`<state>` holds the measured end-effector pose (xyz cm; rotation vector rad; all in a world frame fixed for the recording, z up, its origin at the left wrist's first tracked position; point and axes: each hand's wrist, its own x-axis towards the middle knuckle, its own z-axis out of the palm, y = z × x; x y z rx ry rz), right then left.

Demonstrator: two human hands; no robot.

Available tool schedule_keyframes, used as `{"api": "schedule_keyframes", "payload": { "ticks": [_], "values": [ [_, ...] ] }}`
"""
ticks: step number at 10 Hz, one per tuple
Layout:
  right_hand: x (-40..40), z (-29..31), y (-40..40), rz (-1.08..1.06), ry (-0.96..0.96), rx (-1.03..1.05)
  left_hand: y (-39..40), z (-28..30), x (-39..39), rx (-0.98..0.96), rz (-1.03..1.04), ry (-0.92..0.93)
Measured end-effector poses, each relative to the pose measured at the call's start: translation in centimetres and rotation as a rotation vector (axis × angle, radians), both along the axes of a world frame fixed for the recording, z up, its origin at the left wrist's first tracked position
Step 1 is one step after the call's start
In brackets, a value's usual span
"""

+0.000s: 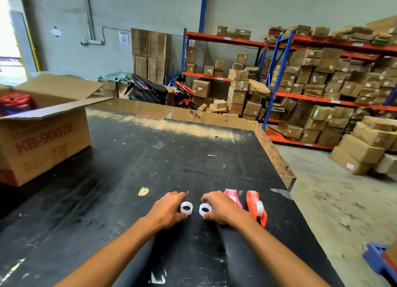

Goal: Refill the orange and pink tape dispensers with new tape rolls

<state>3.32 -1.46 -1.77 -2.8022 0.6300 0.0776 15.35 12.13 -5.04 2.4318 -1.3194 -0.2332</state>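
Two small white tape rolls lie on the black table. My left hand point(167, 209) grips the left tape roll point(186, 207) between thumb and fingers. My right hand point(221, 207) grips the right tape roll point(204, 209) the same way. Just right of my right hand lies the pink dispenser point(232, 195), partly hidden behind that hand. Further right, apart from both hands, the orange dispenser point(256, 207) lies with a clear roll sitting in it.
A large open cardboard box point(43, 144) stands on the table's left side. The table's right edge point(277, 157) has a raised wooden lip. Beyond it are the floor, shelving with cartons and parked motorbikes. A blue object point(378, 258) sits at lower right.
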Motion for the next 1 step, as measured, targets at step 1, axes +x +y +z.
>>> {"api": "schedule_keyframes", "payload": {
  "ticks": [1],
  "values": [
    [-1.82,0.44,1.27,-0.038,-0.071,0.001,1.9,0.29,-0.87,-0.035,0.013,-0.005]
  ]
}}
